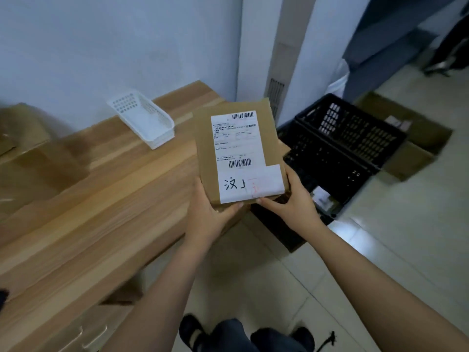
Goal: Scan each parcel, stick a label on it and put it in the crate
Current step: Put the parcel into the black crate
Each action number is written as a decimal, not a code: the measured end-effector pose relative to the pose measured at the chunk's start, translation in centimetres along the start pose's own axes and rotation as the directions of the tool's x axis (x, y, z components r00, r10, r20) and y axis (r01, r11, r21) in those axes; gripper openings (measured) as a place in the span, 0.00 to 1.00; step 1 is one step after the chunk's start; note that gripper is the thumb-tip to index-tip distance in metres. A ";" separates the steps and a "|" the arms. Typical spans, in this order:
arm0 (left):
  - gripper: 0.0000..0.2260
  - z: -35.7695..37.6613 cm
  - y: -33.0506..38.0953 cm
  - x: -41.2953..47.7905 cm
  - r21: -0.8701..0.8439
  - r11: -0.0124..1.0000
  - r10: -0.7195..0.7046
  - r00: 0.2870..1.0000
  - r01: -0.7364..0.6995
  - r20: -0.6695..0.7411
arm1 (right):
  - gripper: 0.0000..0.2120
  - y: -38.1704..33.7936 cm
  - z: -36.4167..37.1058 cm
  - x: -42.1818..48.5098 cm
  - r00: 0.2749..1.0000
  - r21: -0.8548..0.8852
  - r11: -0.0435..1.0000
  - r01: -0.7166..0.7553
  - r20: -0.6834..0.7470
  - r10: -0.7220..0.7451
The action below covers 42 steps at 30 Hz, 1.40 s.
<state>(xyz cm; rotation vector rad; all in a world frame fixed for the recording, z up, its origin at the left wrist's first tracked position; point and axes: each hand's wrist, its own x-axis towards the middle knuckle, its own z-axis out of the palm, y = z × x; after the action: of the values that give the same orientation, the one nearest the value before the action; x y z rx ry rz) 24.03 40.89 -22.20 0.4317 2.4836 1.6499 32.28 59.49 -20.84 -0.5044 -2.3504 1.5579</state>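
Both hands grip the near end of a brown parcel [206, 153] at the centre of the frame: left hand [210, 217] and right hand [293, 203] press thumbs on its lower edge, below a handwritten white label [264, 185], fingers [288, 175] curled round its sides. It hangs between the wooden worktop [101, 189], left, and a black crate [355, 138], right

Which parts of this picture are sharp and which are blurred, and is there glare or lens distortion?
Head view: the parcel, held by the left hand and the right hand, is fairly sharp, barcodes clear; the desk is smeared towards the left edge; a glare patch lies on the floor; the wide lens tilts the edges of the wall; the crate is dark inside.
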 end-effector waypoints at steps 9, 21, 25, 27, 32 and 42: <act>0.39 19.6 10.5 -2.8 -0.031 0.992 0.122 0.984 -0.119 0.130 | 0.41 6.1 -20.0 -3.3 0.977 0.032 0.999 -0.004 -0.213 0.011; 0.47 31.7 13.7 2.6 -0.004 0.993 0.116 0.975 -0.118 0.189 | 0.43 13.4 -30.0 3.7 0.982 0.062 0.995 -0.073 -0.170 0.083; 0.48 34.7 13.3 7.4 -0.016 0.997 0.075 0.985 -0.074 0.158 | 0.41 14.9 -31.4 9.7 0.987 0.032 0.995 -0.090 -0.131 0.093; 0.47 36.1 13.2 9.9 -0.018 0.998 0.055 0.987 -0.053 0.152 | 0.41 15.8 -32.1 12.8 0.989 0.032 0.994 -0.107 -0.100 0.110; 0.44 38.6 12.4 14.7 -0.009 0.999 -0.035 0.987 0.037 0.158 | 0.35 18.4 -33.4 19.0 0.985 0.106 0.980 -0.171 0.049 0.166; 0.33 45.2 8.7 18.5 -0.012 0.950 -0.312 0.947 0.312 -0.078 | 0.28 25.7 -32.4 28.7 0.929 0.140 0.955 -0.262 0.303 0.211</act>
<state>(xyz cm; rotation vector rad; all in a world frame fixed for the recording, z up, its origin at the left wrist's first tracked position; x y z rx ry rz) 19.71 89.44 -31.14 -0.0306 2.4491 1.5645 23.26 107.89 -31.20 -0.5739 -2.3905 2.0555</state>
